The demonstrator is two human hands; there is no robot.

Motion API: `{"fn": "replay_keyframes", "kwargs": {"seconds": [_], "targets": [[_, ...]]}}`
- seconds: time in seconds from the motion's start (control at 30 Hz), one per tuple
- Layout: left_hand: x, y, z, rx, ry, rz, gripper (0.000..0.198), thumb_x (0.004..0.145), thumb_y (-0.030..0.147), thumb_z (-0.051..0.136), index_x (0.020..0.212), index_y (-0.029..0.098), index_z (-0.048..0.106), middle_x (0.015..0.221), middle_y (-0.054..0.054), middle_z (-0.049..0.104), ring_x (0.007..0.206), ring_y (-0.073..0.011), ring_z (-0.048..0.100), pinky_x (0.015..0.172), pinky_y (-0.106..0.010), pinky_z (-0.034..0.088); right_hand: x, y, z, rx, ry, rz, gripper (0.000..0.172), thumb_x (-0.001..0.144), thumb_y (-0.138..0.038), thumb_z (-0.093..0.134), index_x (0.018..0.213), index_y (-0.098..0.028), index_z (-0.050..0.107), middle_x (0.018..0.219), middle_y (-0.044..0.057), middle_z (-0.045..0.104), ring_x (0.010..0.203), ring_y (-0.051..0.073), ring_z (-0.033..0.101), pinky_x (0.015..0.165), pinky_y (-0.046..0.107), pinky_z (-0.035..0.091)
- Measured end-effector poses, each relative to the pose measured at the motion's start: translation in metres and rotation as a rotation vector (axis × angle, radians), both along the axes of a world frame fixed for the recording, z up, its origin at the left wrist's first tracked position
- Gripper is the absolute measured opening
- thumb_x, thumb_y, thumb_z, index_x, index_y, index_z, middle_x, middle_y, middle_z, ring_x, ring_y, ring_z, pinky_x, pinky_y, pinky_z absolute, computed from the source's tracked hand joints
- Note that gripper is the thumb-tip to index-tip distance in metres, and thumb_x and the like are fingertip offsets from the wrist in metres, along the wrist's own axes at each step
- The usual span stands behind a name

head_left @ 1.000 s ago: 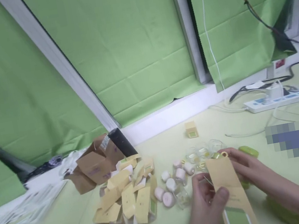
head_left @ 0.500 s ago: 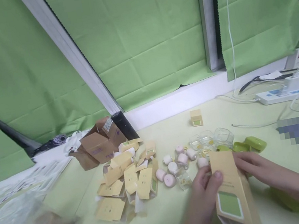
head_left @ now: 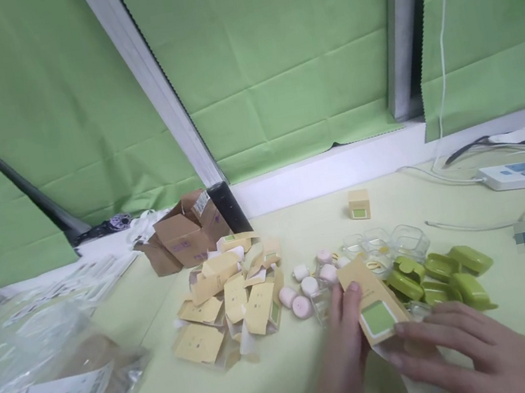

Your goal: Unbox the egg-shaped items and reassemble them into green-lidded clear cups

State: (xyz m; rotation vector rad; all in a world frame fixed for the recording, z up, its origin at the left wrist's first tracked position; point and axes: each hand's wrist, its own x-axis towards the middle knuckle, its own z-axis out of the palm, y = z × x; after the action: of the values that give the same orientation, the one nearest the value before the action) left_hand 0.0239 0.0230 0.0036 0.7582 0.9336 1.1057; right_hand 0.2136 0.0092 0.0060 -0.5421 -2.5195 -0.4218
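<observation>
My left hand [head_left: 344,338] is closed around the left side of a tan cardboard box [head_left: 368,293] with a green window panel on its face, thumb on the front. The box is tilted, and white flaps show at its near end. My right hand [head_left: 464,347] has its fingers curled over that near end, touching the box just below the green panel; its thumb is hidden. Beside the box lie several pink and white round cylinders [head_left: 302,307], clear plastic cups [head_left: 409,242] and olive-green plastic cases [head_left: 436,291].
A pile of opened, flattened tan boxes [head_left: 224,298] lies to the left. Behind it stand a brown carton [head_left: 192,232] and a black cylinder [head_left: 228,208]. One closed small box [head_left: 359,205] sits at the back. A power strip [head_left: 523,174] with cables is at right, plastic bags [head_left: 66,353] at left.
My right hand has moved from the box's far end to its near end. The box has tilted and moved up and left in the view. The view has shifted too.
</observation>
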Motion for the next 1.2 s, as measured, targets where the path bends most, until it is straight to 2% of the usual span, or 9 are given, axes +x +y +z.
{"fn": "replay_keyframes", "kwargs": {"seconds": [0.2,0.33,0.43,0.53,0.73,0.87,0.97,1.07,1.2], "targets": [[0.003,0.001,-0.008,-0.107,-0.012,0.007,0.057,0.081,0.049,0.056,0.13,0.025,0.041,0.133,-0.004,0.053,0.126,-0.0215,0.044,0.102,-0.033,0.036,-0.012,-0.006,0.002,0.008,0.074,-0.083,0.034,0.089,-0.031,0.054,0.123,-0.032,0.057,0.1,0.004,0.074,0.081,0.018,0.069,0.075,0.028,0.054],[0.004,0.002,-0.009,-0.042,0.053,-0.03,0.05,0.082,0.048,0.054,0.124,0.021,0.045,0.13,-0.007,0.054,0.118,-0.0231,0.051,0.093,-0.032,0.043,-0.016,-0.008,0.0,-0.061,0.16,-0.135,0.033,0.089,-0.026,0.052,0.12,-0.033,0.059,0.088,0.002,0.075,0.075,0.017,0.069,0.07,0.026,0.055],[0.006,0.0,-0.006,-0.021,0.123,-0.049,0.048,0.082,0.047,0.055,0.121,0.02,0.047,0.131,-0.008,0.053,0.115,-0.0232,0.053,0.088,-0.03,0.045,-0.01,-0.007,-0.008,-0.174,0.19,-0.174,0.035,0.086,-0.024,0.055,0.117,-0.039,0.06,0.09,-0.001,0.074,0.075,0.017,0.07,0.07,0.026,0.056],[0.007,-0.001,-0.005,-0.064,0.108,-0.03,0.047,0.082,0.048,0.053,0.121,0.022,0.046,0.135,-0.006,0.05,0.116,-0.0227,0.052,0.088,-0.029,0.045,-0.002,-0.007,-0.013,-0.278,0.216,-0.119,0.033,0.084,-0.027,0.058,0.113,-0.043,0.061,0.097,-0.005,0.074,0.079,0.018,0.07,0.072,0.026,0.057],[0.008,-0.001,-0.008,-0.038,0.093,-0.045,0.051,0.081,0.049,0.054,0.123,0.023,0.044,0.132,-0.007,0.053,0.111,-0.0229,0.055,0.084,-0.029,0.046,-0.003,-0.007,-0.021,-0.325,0.327,-0.166,0.025,0.083,-0.03,0.061,0.107,-0.037,0.064,0.095,-0.002,0.073,0.08,0.019,0.071,0.07,0.025,0.057],[0.008,0.001,0.002,0.088,0.122,-0.086,0.049,0.082,0.044,0.056,0.122,0.021,0.042,0.122,-0.009,0.058,0.108,-0.0238,0.056,0.085,-0.032,0.045,-0.008,-0.007,-0.02,-0.355,0.424,-0.28,0.04,0.08,-0.032,0.064,0.118,-0.026,0.053,0.102,0.006,0.069,0.09,0.022,0.068,0.074,0.029,0.058],[0.003,-0.001,0.006,0.237,0.175,-0.034,0.045,0.081,0.04,0.057,0.118,0.02,0.042,0.115,-0.01,0.06,0.104,-0.0234,0.057,0.086,-0.033,0.045,-0.01,-0.008,-0.01,-0.448,0.429,-0.258,0.051,0.077,-0.033,0.067,0.122,-0.026,0.045,0.11,0.008,0.064,0.099,0.022,0.065,0.077,0.028,0.058],[-0.008,-0.015,-0.005,0.311,0.29,-0.01,0.044,0.079,0.038,0.061,0.113,0.02,0.041,0.111,-0.011,0.058,0.101,-0.0233,0.057,0.081,-0.033,0.046,-0.012,-0.014,-0.003,-0.574,0.447,-0.212,0.06,0.077,-0.034,0.065,0.13,-0.027,0.036,0.113,0.007,0.062,0.098,0.02,0.066,0.076,0.024,0.058],[-0.02,-0.045,-0.038,0.399,0.414,0.093,0.039,0.071,0.036,0.069,0.095,0.022,0.042,0.111,-0.009,0.053,0.098,-0.0218,0.054,0.08,-0.032,0.044,-0.013,-0.022,-0.012,-0.759,0.481,-0.266,0.059,0.083,-0.033,0.058,0.135,-0.029,0.03,0.116,0.007,0.061,0.101,0.02,0.064,0.078,0.027,0.057]]}}
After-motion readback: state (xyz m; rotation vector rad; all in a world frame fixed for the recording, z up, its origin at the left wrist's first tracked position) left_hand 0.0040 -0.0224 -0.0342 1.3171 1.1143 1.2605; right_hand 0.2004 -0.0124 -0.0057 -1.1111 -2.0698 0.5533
